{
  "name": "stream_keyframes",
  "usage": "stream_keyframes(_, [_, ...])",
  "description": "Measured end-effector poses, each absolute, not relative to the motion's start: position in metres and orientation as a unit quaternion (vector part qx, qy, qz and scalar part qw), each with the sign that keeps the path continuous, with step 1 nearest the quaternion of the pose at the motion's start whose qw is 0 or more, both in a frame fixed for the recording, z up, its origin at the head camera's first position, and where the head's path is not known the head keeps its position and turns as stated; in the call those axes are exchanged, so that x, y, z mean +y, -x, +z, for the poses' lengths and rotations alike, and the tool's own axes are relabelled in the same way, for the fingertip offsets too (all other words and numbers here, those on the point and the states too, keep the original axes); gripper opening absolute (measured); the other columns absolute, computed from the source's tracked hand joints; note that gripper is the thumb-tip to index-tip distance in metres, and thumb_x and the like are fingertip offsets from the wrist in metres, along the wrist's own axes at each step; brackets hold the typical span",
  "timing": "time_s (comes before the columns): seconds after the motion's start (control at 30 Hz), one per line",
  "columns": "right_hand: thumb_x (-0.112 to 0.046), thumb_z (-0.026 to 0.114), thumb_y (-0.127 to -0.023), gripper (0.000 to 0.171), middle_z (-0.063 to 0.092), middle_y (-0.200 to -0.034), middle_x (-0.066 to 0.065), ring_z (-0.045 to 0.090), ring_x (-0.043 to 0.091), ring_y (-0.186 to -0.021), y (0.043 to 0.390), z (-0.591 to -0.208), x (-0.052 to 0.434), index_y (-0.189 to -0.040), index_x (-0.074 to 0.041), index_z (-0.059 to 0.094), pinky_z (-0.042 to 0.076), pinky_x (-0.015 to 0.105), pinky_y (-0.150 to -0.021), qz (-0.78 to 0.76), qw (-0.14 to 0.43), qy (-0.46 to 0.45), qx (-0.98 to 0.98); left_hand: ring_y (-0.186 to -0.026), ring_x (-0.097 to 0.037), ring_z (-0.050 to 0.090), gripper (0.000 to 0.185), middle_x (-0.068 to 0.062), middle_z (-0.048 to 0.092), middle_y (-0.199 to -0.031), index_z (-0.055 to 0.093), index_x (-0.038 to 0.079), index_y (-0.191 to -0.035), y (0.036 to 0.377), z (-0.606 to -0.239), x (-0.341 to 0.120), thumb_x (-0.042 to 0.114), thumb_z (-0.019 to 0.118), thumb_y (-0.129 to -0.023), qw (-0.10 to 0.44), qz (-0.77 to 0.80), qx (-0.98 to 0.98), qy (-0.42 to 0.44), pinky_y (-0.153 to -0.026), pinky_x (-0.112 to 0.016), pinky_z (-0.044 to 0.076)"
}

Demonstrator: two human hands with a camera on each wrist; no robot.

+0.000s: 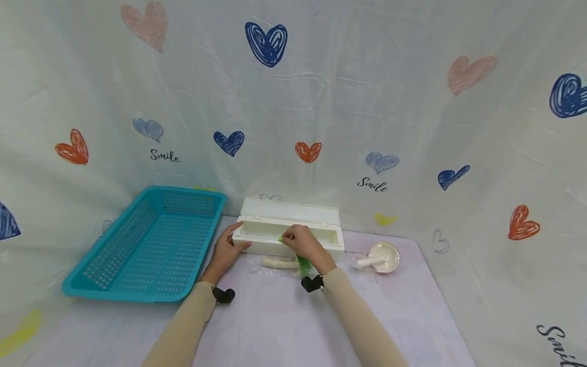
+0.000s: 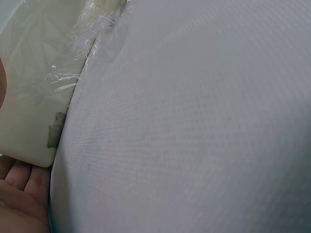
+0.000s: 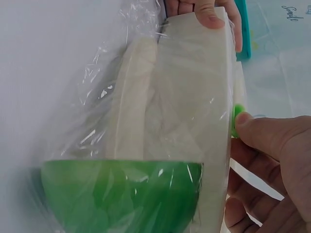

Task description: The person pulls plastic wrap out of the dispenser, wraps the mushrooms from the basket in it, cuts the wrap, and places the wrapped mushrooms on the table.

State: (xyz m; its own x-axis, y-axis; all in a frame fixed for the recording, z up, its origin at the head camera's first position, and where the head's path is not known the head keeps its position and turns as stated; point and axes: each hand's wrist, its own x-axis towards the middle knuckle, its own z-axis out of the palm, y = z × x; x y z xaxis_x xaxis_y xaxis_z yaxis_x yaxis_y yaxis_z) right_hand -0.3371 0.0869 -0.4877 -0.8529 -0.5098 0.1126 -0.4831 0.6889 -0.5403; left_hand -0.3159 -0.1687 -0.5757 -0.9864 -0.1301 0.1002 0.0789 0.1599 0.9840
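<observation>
A long white cling film dispenser (image 1: 263, 247) lies across the table with its lid (image 1: 289, 210) raised at the back. My left hand (image 1: 224, 255) grips the dispenser's left end, thumb on the front. With thumb and fingers my right hand (image 1: 304, 242) pinches a small bright green slider (image 3: 237, 116) at the dispenser's upper front edge. Clear film (image 3: 92, 131) hangs down the front and covers a scoop with a whitish handle (image 3: 133, 97) and a green, rounded bowl (image 3: 121, 194). In the head view, my right wrist partly hides that green bowl.
To the left stands a large turquoise perforated basket (image 1: 158, 255). A cream-coloured scoop (image 1: 385, 256) with clear film about it lies on the table at the right. Behind everything hangs a curtain (image 1: 330, 102) printed with hearts.
</observation>
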Motion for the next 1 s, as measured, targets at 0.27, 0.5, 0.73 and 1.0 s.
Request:
stream_keyframes(0.27, [-0.015, 0.069, -0.1, 0.017, 0.074, -0.107, 0.009, 0.068, 0.018, -0.092, 0.336, -0.487, 0.097, -0.108, -0.004, 0.078, 0.057, 0.029, -0.076, -0.29, 0.03, 0.258, 0.921, -0.134, -0.036, 0.056, 0.075, -0.021, 0.05, -0.153, 0.043, 0.014, -0.155, 0.316, -0.577, -0.171, 0.003, 0.078, -0.089, 0.082, -0.655, -0.751, -0.005, -0.087, -0.016, 0.052])
stream_keyframes(0.5, [-0.015, 0.068, -0.1, 0.016, 0.075, -0.106, 0.008, 0.067, 0.018, -0.093, 0.338, -0.491, 0.107, -0.108, -0.006, 0.079, 0.057, 0.031, -0.079, -0.281, 0.017, 0.26, 0.924, -0.133, -0.036, 0.057, 0.074, -0.022, 0.052, -0.151, 0.043, 0.013, -0.155, 0.316, -0.576, -0.172, 0.003, 0.078, -0.09, 0.081, -0.653, -0.753, -0.007, -0.089, -0.02, 0.054])
stream_keyframes(0.73, [-0.013, 0.069, -0.099, 0.014, 0.076, -0.103, 0.008, 0.069, 0.019, -0.091, 0.34, -0.496, 0.119, -0.106, -0.006, 0.079, 0.057, 0.034, -0.08, -0.284, -0.006, 0.272, 0.919, -0.133, -0.036, 0.057, 0.074, -0.022, 0.052, -0.152, 0.043, 0.013, -0.155, 0.314, -0.573, -0.171, 0.004, 0.077, -0.091, 0.082, -0.643, -0.761, -0.009, -0.097, -0.031, 0.056])
stream_keyframes(1.0, [-0.015, 0.07, -0.098, 0.017, 0.076, -0.107, 0.01, 0.069, 0.022, -0.094, 0.338, -0.496, 0.133, -0.108, -0.004, 0.078, 0.058, 0.038, -0.084, -0.313, 0.003, 0.259, 0.914, -0.133, -0.036, 0.057, 0.074, -0.022, 0.051, -0.152, 0.043, 0.013, -0.155, 0.315, -0.574, -0.171, 0.003, 0.077, -0.09, 0.081, -0.645, -0.759, -0.013, -0.095, -0.027, 0.056])
